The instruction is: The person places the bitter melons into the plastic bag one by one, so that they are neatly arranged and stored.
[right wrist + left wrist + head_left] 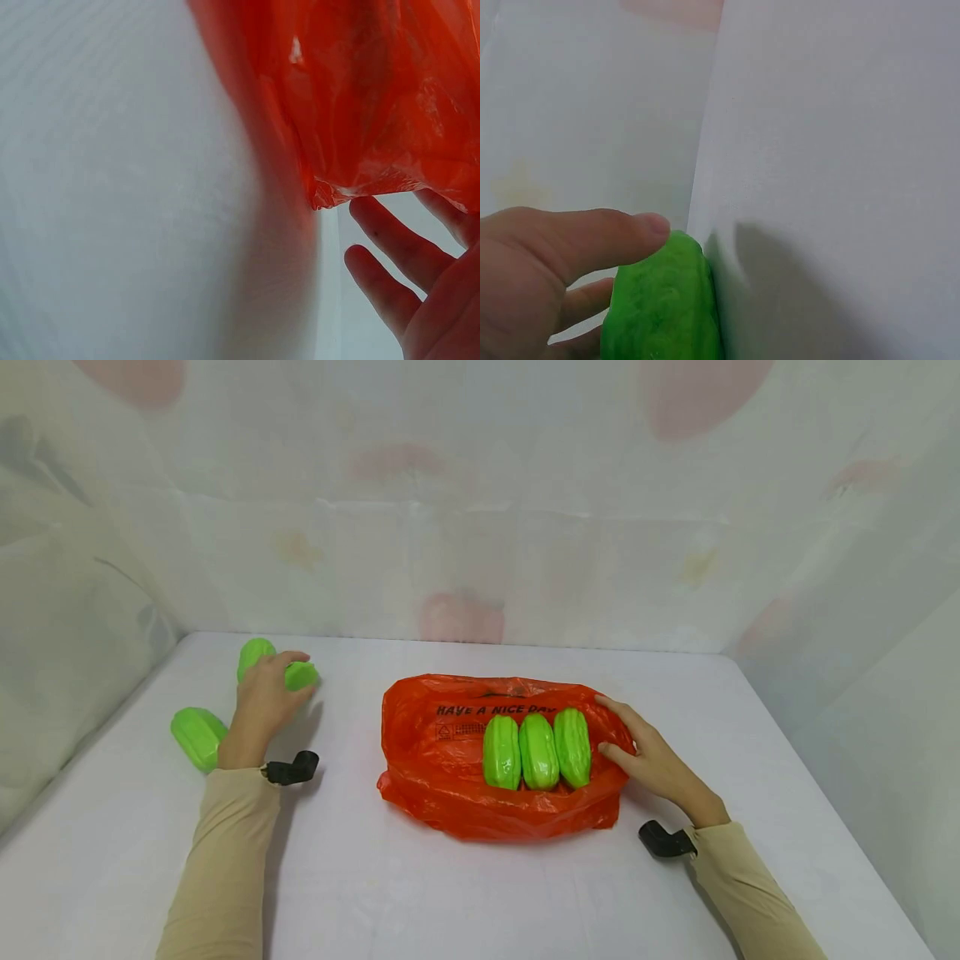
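On the left of the table, my left hand point(262, 697) spans a light-green ridged gourd point(302, 676) with its fingers spread. In the left wrist view, the straight thumb lies over the end of that gourd point(660, 307), other fingers behind it; a firm grip does not show. A second gourd point(255, 653) lies just behind this hand and a third point(198, 737) by the wrist. At the centre right, my right hand point(648, 760) holds the right rim of a red plastic bag point(442, 777), thumb inside. Three gourds point(537, 752) lie side by side in the bag's wide mouth.
The white-covered table point(420, 902) ends at a pale patterned cloth backdrop point(480, 560), with more cloth at both sides. A black wrist camera point(294, 768) is strapped to the left wrist and another black camera point(664, 841) to the right.
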### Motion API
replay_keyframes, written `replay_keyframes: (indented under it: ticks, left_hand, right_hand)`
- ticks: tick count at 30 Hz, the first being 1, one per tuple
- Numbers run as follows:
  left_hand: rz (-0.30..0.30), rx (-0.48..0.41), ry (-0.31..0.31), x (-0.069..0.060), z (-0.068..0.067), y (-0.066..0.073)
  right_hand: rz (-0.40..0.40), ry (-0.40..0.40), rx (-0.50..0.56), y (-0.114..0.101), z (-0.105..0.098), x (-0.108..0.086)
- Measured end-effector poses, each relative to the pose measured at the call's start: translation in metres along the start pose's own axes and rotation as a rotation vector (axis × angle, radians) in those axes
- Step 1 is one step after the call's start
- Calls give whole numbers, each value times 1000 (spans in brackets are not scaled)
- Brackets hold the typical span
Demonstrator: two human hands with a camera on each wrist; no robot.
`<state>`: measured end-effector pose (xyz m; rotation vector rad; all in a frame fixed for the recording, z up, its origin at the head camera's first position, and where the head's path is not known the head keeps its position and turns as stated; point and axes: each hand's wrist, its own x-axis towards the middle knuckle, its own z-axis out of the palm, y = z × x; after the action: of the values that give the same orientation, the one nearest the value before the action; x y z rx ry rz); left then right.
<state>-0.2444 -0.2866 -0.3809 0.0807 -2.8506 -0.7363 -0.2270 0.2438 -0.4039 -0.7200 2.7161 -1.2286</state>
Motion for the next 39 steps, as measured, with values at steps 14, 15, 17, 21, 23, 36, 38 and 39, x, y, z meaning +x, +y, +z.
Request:
replay_keyframes:
  ticks: [14,15,17,21,23,36,38,39]
  left_hand:
    - [-19,16,-103,-1,-6,0]
    - [-10,5,-97,-1,-6,1]
    - [7,-19,-92,0,-6,2]
    - [18,-54,-108,0,-7,4]
    - [14,-58,-123,0,-8,4]
    - [-28,-59,-261,3,-5,-1]
    - [-24,-54,-263,3,-5,-1]
    - [-26,-52,-266,3,-6,0]
  right_hand:
    - [4,-8,-10,-1,-1,-1]
    - [3,-7,-9,-1,-1,-1]
    - [1,-6,-8,-1,-1,-1]
    - [1,-7,-7,-1,-2,-1]
    - [2,-10,-7,-1,-2,-1]
    - [1,-10,-11,-1,-2,-1]
    - [1,-10,-10,-2,-2,-1]
    - [4,-11,-9,-2,-2,-1]
